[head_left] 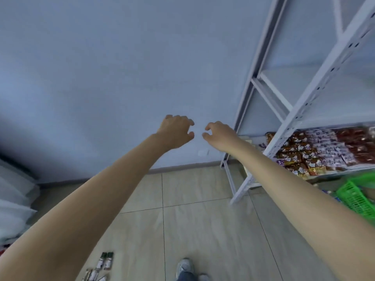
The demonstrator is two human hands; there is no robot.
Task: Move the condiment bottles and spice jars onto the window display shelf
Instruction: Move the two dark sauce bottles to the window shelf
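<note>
Both my arms reach forward toward a plain pale blue wall (pixel 121 67). My left hand (pixel 176 130) and my right hand (pixel 220 134) hang side by side in the air, fingers curled and apart, holding nothing. No condiment bottle or spice jar shows in this view. A white metal shelf rack (pixel 308 94) stands to the right of my right hand; its upper shelves look bare.
The rack's lower shelf holds several red and brown snack packets (pixel 316 153). A green plastic basket (pixel 359 195) sits below at the right edge. Small packets (pixel 101 266) lie on the tiled floor near my shoe (pixel 184 266). White bags (pixel 14 199) are piled at the left.
</note>
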